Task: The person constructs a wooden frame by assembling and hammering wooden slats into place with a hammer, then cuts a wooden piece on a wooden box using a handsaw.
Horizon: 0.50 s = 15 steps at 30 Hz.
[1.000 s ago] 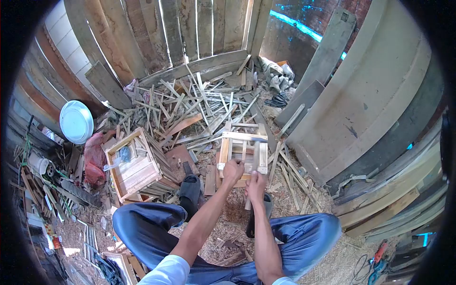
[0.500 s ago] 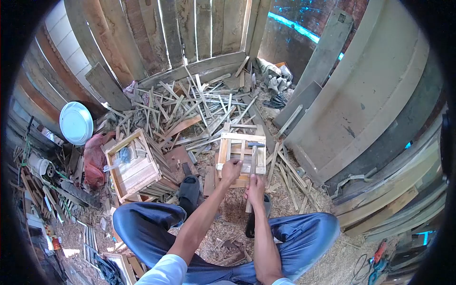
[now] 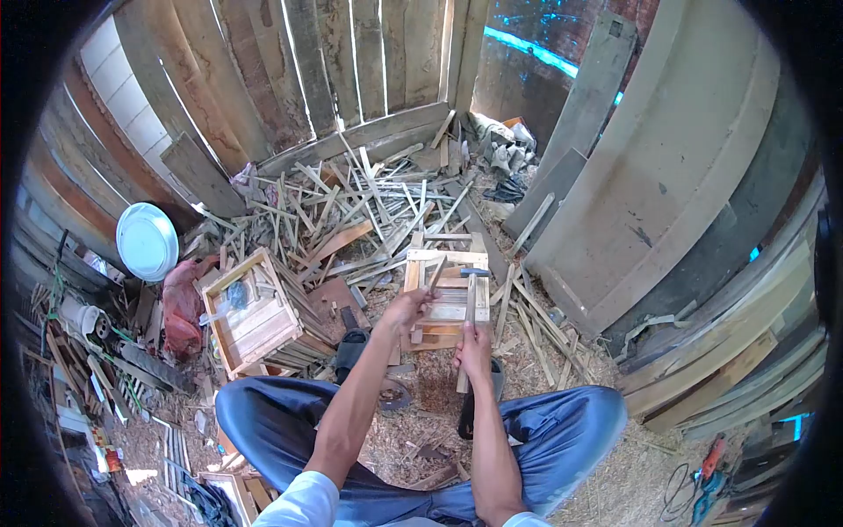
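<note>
My right hand (image 3: 474,351) is closed round the wooden handle of a hammer (image 3: 471,303), whose metal head lies over a small wooden crate frame (image 3: 410,277) in front of me. In my left hand (image 3: 407,309) is a short thin wooden slat (image 3: 436,274), pinched by the fingers and tilted up above the crate's left part. Pale slats run across the crate frame, which rests on the ground between my feet.
To the left stands a stack of wooden trays (image 3: 255,338) with a clear plastic bag (image 3: 235,295) in the top one. Loose wood strips (image 3: 351,198) pile up behind the crate. A large board (image 3: 650,184) leans at the right; a power tool (image 3: 705,492) lies lower right.
My left hand has drawn back to the left and lifted the slat off the crate, tilting it upward. The hammer has stayed almost in place over the crate.
</note>
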Tool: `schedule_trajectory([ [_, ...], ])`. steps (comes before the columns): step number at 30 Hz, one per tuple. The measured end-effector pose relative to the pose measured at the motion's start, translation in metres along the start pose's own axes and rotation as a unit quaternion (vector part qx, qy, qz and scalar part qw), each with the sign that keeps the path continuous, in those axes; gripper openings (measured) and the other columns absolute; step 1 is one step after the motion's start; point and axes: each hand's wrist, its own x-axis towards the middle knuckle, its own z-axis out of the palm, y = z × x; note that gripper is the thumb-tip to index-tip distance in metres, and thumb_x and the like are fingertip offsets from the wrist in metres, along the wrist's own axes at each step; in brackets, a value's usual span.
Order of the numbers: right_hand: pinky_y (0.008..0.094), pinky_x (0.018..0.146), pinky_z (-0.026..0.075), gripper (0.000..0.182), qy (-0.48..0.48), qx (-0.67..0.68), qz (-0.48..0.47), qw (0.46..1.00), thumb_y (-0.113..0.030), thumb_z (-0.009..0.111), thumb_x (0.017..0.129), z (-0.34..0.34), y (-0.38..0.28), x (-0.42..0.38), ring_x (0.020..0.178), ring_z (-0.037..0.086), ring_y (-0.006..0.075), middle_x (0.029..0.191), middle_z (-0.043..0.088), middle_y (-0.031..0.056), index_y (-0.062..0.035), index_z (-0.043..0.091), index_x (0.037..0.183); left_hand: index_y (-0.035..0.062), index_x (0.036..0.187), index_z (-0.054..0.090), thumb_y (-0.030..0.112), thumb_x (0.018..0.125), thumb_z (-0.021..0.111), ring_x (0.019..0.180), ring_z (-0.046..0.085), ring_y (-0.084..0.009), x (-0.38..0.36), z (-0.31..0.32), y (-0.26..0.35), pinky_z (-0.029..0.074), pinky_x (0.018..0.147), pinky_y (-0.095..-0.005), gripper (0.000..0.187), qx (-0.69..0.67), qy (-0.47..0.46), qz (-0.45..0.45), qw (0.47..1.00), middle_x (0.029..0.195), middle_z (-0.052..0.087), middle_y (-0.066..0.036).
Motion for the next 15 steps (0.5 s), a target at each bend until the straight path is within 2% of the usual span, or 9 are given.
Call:
schedule_trajectory([
  [1,0.0271,0.034,0.037,0.032,-0.001,0.004,-0.002,1.000,-0.035,0.044,0.098,0.000,-0.001,-0.002,0.039,0.039,0.0096,0.059,0.042,0.0009,-0.0040,0.050,0.106,0.0032,0.104,0.062,0.019,0.092,0.055,0.065,0.047,-0.0072,-0.007,-0.001,0.010,0.043,0.065,-0.0218,0.021,-0.056,-0.021,-0.003,0.998,0.093,0.063,0.000],
  [3,0.0263,0.033,0.038,0.031,0.012,-0.022,-0.029,0.999,-0.034,0.049,0.096,0.002,-0.005,-0.003,0.039,0.040,0.0093,0.058,0.042,0.0007,-0.0036,0.050,0.098,0.0054,0.106,0.060,0.014,0.092,0.053,0.066,0.049,-0.0074,-0.017,-0.004,0.017,0.043,0.068,-0.0220,0.018,0.013,-0.049,0.014,0.999,0.099,0.062,0.000],
  [5,0.0261,0.033,0.038,0.030,0.009,-0.019,-0.042,0.999,-0.034,0.050,0.096,0.003,-0.003,-0.004,0.039,0.042,0.0093,0.058,0.043,0.0005,-0.0041,0.049,0.095,0.0061,0.106,0.059,0.010,0.090,0.052,0.068,0.050,-0.0074,-0.016,-0.009,0.017,0.044,0.069,-0.0231,0.018,-0.049,0.068,0.024,0.996,0.104,0.061,-0.001],
  [9,0.0256,0.033,0.038,0.028,0.002,-0.038,-0.058,0.998,-0.033,0.052,0.095,0.003,0.006,0.003,0.040,0.043,0.0093,0.057,0.044,0.0000,-0.0053,0.049,0.092,0.0067,0.105,0.059,0.007,0.087,0.050,0.063,0.051,-0.0081,-0.008,-0.017,0.010,0.046,0.065,-0.0270,0.020,0.070,0.113,0.041,0.990,0.096,0.064,-0.002],
  [10,0.0256,0.033,0.038,0.028,0.001,-0.035,-0.058,0.998,-0.033,0.052,0.095,0.003,0.006,0.004,0.040,0.043,0.0093,0.057,0.044,0.0000,-0.0053,0.049,0.092,0.0050,0.105,0.058,0.010,0.085,0.053,0.061,0.055,-0.0128,-0.002,-0.025,0.004,0.047,0.064,-0.0317,0.021,0.090,0.123,0.058,0.987,0.093,0.066,-0.005],
  [11,0.0258,0.033,0.038,0.028,-0.007,-0.027,-0.057,0.998,-0.033,0.052,0.095,0.003,0.007,0.004,0.040,0.043,0.0094,0.057,0.044,0.0000,-0.0054,0.049,0.091,0.0050,0.105,0.058,0.010,0.085,0.053,0.061,0.055,-0.0128,0.006,-0.030,-0.004,0.047,0.064,-0.0317,0.021,0.094,0.122,0.057,0.986,0.093,0.066,-0.005],
  [13,0.0261,0.034,0.038,0.027,-0.011,-0.015,-0.056,0.998,-0.032,0.052,0.095,-0.002,0.011,0.008,0.039,0.043,0.0095,0.057,0.044,-0.0001,-0.0055,0.049,0.091,0.0028,0.106,0.057,0.016,0.080,0.062,0.073,0.060,-0.0231,0.019,-0.032,-0.015,0.049,0.071,-0.0377,0.029,0.336,0.236,0.172,0.896,0.096,0.064,-0.010],
  [14,0.0271,0.034,0.039,0.029,-0.002,-0.021,-0.055,0.998,-0.033,0.053,0.095,-0.002,0.013,0.011,0.039,0.044,0.0096,0.057,0.046,0.0010,-0.0044,0.049,0.091,0.0028,0.106,0.057,0.016,0.080,0.062,0.073,0.060,-0.0231,0.026,-0.032,-0.020,0.049,0.071,-0.0377,0.029,0.340,0.233,0.171,0.895,0.096,0.064,-0.010],
  [15,0.0282,0.035,0.039,0.031,0.006,-0.027,-0.054,0.998,-0.034,0.053,0.094,-0.003,0.018,0.018,0.039,0.045,0.0098,0.058,0.048,0.0021,-0.0032,0.050,0.092,0.0012,0.109,0.055,0.019,0.077,0.066,0.082,0.059,-0.0287,0.023,-0.021,-0.018,0.049,0.076,-0.0399,0.039,0.443,0.264,0.214,0.830,0.100,0.060,-0.014],
])
